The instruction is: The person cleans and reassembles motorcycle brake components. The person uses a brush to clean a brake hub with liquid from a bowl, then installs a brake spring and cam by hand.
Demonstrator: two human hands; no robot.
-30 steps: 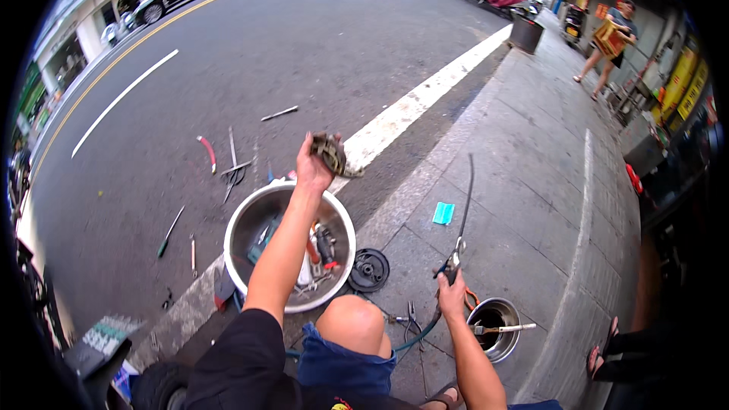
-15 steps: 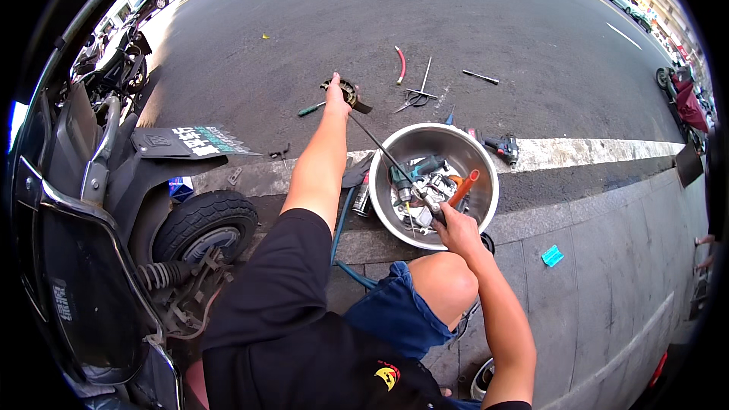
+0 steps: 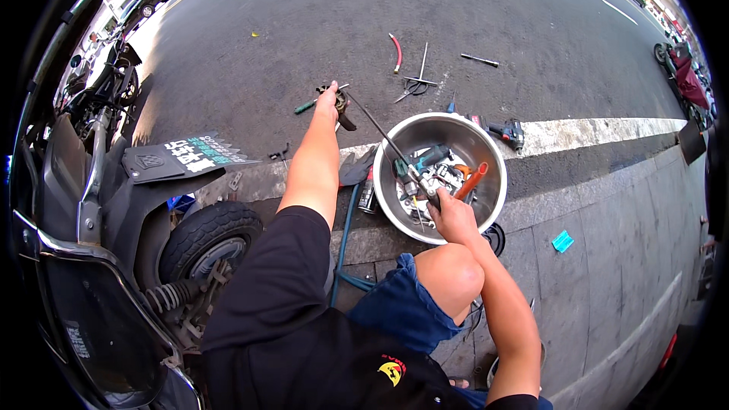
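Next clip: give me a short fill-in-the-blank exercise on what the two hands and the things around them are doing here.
1. The left hand holds a small dark round part out over the ____.
2. The right hand has its grip on a long thin tool above a round metal ____, which is full of tools.
3. The red curved hose lies on the road, ____ the basin.
4. The scooter stands on the person's ____ side.

Missing words: road; basin; outside; left
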